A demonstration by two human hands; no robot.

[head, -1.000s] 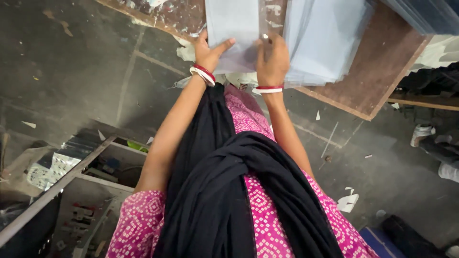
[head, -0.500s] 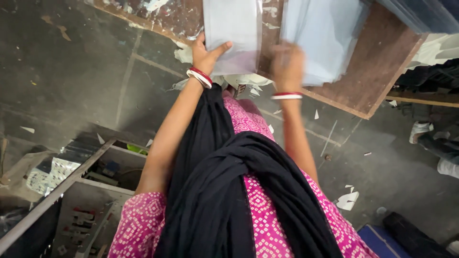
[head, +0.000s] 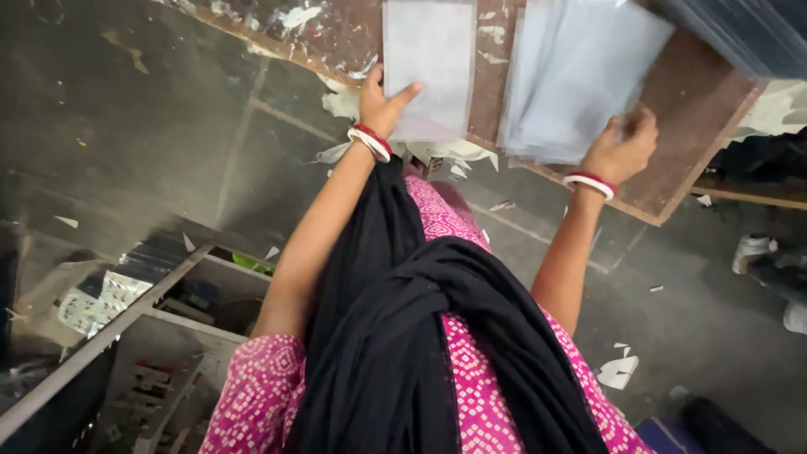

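Head view: left hand (head: 382, 105) fingers flat, pinning single grey sheet (head: 427, 67) on brown board (head: 672, 151); right hand (head: 620, 150) fingers curled, gripping fanned sheet stack (head: 572, 76). Risk: loose stack slides off board edge.

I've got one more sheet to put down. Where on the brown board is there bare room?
Bare strip between the single grey sheet and the sheet stack; also the brown board right of the right hand. The left hand crowds the near edge.

Both arms outstretched; left hand (head: 382, 105) flat, right hand (head: 622, 150) curled.
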